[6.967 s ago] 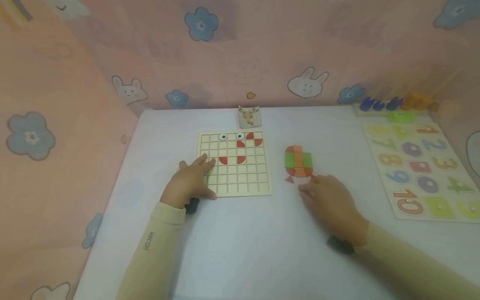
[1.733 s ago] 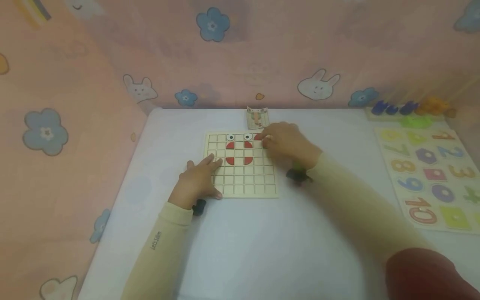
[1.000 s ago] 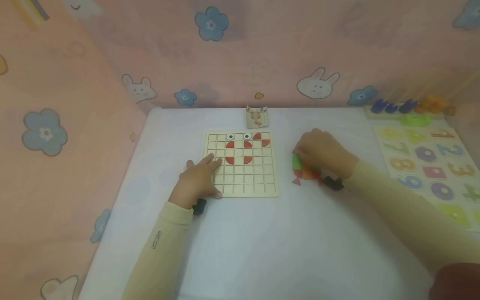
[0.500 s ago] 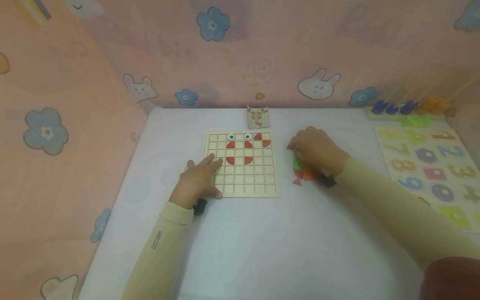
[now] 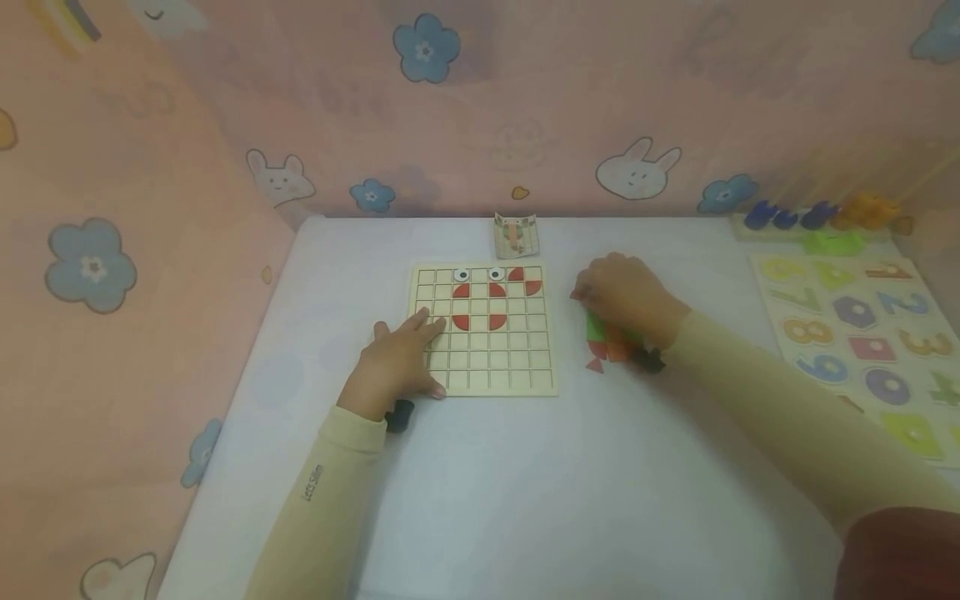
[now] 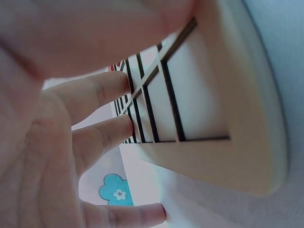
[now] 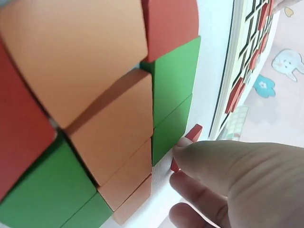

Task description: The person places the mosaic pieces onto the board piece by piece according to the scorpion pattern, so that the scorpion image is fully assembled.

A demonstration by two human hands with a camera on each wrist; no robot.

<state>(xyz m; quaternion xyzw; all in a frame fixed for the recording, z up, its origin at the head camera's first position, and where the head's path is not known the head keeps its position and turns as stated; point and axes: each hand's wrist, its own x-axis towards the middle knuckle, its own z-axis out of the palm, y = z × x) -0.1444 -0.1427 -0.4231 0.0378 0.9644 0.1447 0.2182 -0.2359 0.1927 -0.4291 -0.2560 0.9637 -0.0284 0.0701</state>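
My left hand (image 5: pixel 392 367) rests with spread fingers on the left side of the wooden grid board (image 5: pixel 480 358); in the left wrist view, fingertips touch the board (image 6: pixel 209 164). Two eye pieces (image 5: pixel 462 275) and several red quarter-round pieces (image 5: pixel 497 322) lie in its upper squares. To the right of the board, my right hand (image 5: pixel 630 296) pinches a small red piece (image 5: pixel 576 294). The right wrist view shows this red piece (image 7: pixel 194 133) between thumb and fingers, beside green (image 7: pixel 175 78) and orange blocks (image 7: pixel 114 104). The hand partly covers that group in the head view.
A small picture card (image 5: pixel 516 237) stands behind the board. At the right lie a number puzzle board (image 5: pixel 817 283) and, behind it, a peg toy with blue and orange pieces (image 5: pixel 820 215). A red triangle (image 5: pixel 595 365) lies at the group's front.
A red quarter piece now sits in the second row's left part, unlike seven seconds ago. My right hand has left the board's upper right and pinches a red piece beside the group. The left hand stays.
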